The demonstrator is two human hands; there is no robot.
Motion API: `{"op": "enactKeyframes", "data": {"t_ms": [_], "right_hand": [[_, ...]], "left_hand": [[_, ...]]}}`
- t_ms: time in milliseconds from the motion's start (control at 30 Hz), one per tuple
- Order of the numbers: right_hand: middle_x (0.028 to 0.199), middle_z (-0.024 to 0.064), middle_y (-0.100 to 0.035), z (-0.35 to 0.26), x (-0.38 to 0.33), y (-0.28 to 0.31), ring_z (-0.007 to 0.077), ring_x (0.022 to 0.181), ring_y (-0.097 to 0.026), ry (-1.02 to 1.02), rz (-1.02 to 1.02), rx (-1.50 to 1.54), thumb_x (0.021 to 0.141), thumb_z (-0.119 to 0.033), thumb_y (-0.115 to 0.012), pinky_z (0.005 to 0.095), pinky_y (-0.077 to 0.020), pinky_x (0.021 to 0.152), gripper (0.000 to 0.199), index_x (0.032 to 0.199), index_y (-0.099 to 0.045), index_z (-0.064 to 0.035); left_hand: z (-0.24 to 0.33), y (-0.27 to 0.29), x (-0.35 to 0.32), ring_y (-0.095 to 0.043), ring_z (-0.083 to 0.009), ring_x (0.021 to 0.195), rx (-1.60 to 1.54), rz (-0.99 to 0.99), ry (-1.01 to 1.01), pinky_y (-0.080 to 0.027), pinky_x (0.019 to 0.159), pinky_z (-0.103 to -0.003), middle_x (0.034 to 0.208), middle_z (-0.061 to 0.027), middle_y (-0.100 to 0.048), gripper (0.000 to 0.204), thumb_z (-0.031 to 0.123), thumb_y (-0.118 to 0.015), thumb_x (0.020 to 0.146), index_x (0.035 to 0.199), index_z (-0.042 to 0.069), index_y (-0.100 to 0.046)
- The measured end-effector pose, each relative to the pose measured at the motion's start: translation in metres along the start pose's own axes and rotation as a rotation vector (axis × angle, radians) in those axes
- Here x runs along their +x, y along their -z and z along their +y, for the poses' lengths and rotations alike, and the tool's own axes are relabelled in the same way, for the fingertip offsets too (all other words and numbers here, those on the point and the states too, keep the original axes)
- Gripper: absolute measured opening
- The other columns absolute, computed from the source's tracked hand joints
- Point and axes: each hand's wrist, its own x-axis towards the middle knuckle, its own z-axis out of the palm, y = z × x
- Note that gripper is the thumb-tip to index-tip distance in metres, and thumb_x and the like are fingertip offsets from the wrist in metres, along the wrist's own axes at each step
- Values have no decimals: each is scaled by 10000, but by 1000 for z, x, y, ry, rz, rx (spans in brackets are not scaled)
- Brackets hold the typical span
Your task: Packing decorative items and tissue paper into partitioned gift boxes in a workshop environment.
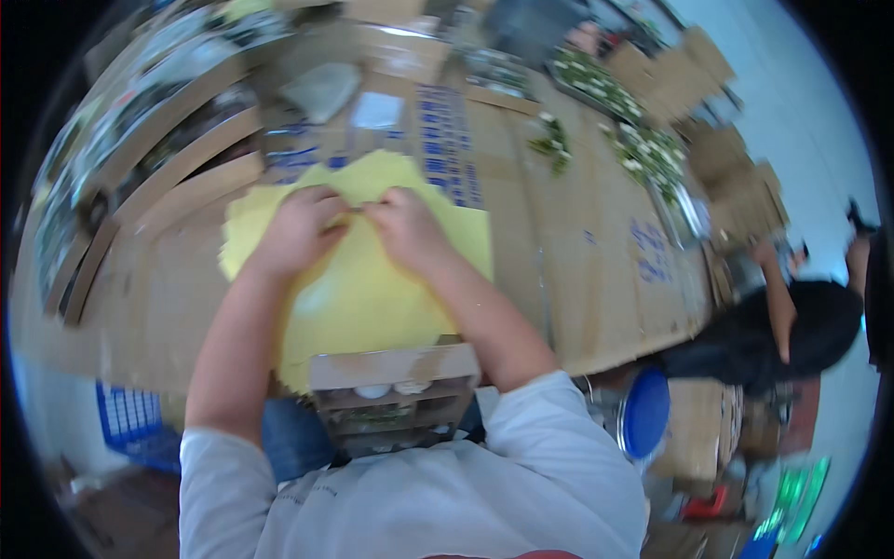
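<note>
My left hand (305, 228) and my right hand (408, 231) are close together over a pile of yellow paper sheets (372, 289) with jagged edges. The fingers of both are pinched around something small, dark and thin, too blurred to name. It spans the narrow gap between the fingertips. Under my wrists the yellow sheets spread across the cardboard-covered table (521, 270). Against my body, at the near edge, stands an open cardboard box (396, 368) with tiers inside and a few small white round things in it.
Long cardboard trays (200, 191) of packed goods line the left. Artificial-looking white flowers (652, 158) fill trays at the right, with a loose sprig (552, 144) nearby. A blue round stool (645, 413) and a blue basket (135, 419) stand below. Another person (773, 326) is at the right.
</note>
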Motion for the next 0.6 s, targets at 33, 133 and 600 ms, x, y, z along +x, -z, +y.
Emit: {"op": "enactKeyframes", "data": {"t_ms": [33,133,600], "right_hand": [[838,137,-577,-3,2,-3,307,849,-559,0,12,22,834,-160,-581,405,-463,754,169,925,-697,-78],[853,129,-578,-5,1,-4,301,862,-555,-22,48,-5,838,-150,-580,397,-471,758,174,941,-698,-73],[896,93,-556,-10,0,-2,280,882,-550,35,7,-90,792,-133,-650,389,-470,760,223,1003,-681,-69]], "left_hand": [[2,3,-4,-582,-351,894,11,13,39,-482,782,-410,979,-152,-605,188,36,-691,710,875,35,-602],[9,7,-4,-584,-354,926,-10,-31,54,-479,799,-401,1007,-156,-605,205,23,-687,719,911,26,-617],[-22,17,-6,-529,-375,1083,299,102,357,-429,913,-459,1184,-181,-558,445,207,-639,814,1230,73,-557]]}}
